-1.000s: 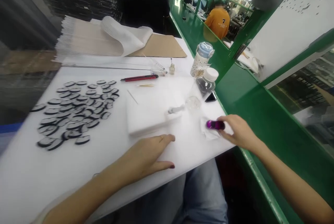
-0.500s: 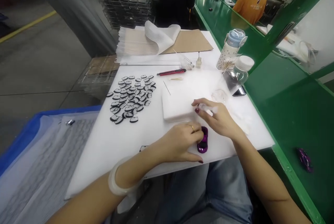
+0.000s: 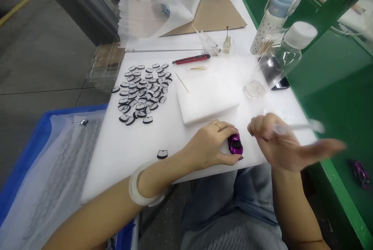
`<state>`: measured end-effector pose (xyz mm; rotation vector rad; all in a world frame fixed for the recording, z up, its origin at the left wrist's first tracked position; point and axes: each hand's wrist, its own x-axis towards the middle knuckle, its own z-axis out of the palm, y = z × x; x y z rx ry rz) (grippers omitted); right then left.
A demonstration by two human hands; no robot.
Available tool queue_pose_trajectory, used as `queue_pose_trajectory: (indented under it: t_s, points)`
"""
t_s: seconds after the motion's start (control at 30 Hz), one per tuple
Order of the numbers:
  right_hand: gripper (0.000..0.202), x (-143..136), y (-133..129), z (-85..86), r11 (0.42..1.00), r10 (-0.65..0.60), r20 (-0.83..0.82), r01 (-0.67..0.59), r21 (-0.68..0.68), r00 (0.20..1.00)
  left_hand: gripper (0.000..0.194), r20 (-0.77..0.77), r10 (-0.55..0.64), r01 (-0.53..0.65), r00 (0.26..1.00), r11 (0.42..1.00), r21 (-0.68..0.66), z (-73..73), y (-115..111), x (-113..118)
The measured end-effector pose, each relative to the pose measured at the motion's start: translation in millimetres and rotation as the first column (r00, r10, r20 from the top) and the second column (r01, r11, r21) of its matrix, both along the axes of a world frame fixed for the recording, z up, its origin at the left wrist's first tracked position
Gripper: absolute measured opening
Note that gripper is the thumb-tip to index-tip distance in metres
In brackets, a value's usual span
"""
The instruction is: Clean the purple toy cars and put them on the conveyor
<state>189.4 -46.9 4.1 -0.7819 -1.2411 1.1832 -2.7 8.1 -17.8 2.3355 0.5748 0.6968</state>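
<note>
**Purple toy car (image 3: 235, 145) in hand, dozens of pieces lying loose**

The white worktop (image 3: 128, 152) fills the middle of the view, with a green surface (image 3: 335, 98) along its right side and a blue-rimmed bin (image 3: 72, 110) at its left. A white foam block (image 3: 208, 98) lies near the worktop's centre. Beyond its right side stand a patterned drinking bottle (image 3: 272, 18) and a clear bottle (image 3: 287, 59) with a white cap.

The hands are apart. The left hand (image 3: 208, 145) has its thumb and fingers closed about the car, which rests on the worktop near the front edge, just before the foam block. The right hand (image 3: 282, 145) is raised to the right of it, blurred, its fingers curled and seemingly round a clear tube (image 3: 309, 126); what the tube is cannot be told.

A second purple car (image 3: 361, 174) lies on the green surface, out of the hands' grasp; whether it is finished does not show.

Smallest are the black-edged clear pieces (image 3: 142, 101), scattered left of the block, with a lone piece (image 3: 162, 154) nearer the left forearm. Judging by that spread, much of the work seems left: one car is being handled, and plenty of pieces remain unused.
</note>
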Motion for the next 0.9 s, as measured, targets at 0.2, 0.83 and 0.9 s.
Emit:
queue_pose_trajectory:
  t_s: [0.2,0.83,0.9]
  points:
    - [0.075,-19,0,8.9,0.971,0.236,-0.376,-0.229,0.063,0.896,0.042,0.07,0.044,-0.039,0.997,0.996,-0.075,-1.7,1,2]
    - [0.072,-23,1,-7.0,0.991,0.135,-0.416,-0.133,0.035,0.899,0.042,0.052,0.055,-0.052,0.997,0.997,-0.065,-1.9,1,1]
    - [0.069,-23,1,-8.0,0.992,0.128,-0.394,-0.122,0.039,0.91,0.042,0.052,0.055,-0.052,0.997,0.997,-0.062,-1.9,1,1]
